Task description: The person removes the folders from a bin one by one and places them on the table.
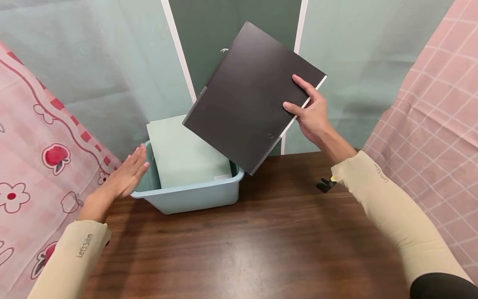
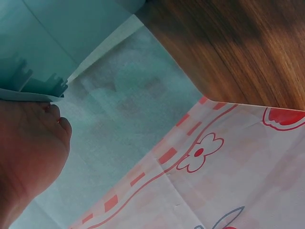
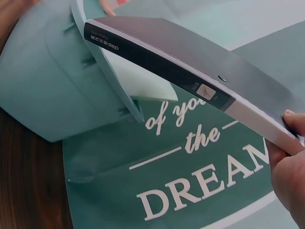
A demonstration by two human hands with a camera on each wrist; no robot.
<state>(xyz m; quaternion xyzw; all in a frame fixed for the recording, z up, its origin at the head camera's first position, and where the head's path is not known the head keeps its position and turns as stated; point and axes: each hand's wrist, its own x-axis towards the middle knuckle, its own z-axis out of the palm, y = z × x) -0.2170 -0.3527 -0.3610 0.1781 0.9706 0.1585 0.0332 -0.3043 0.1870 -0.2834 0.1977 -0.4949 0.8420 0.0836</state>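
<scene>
In the head view my right hand (image 1: 315, 118) grips a black file box (image 1: 254, 95) by its white-edged spine, thumb and a finger lying on the broad face. The box is tilted, its lower corner overlapping the right rim of a light blue plastic basin (image 1: 192, 201). Its labelled spine (image 3: 162, 67) shows in the right wrist view. Inside the basin a pale green folder (image 1: 186, 153) leans, sticking up above the rim. My left hand (image 1: 128, 172) is at the basin's left rim with its fingers straight; in the left wrist view the hand (image 2: 33, 152) sits right against that rim.
The basin stands on a dark wooden table (image 1: 231, 249), near the back. A small black clip-like object (image 1: 325, 185) lies to the right, near the right sleeve. Pink patterned cloths (image 1: 33, 158) hang at both sides, and a green printed curtain (image 3: 190, 171) hangs behind.
</scene>
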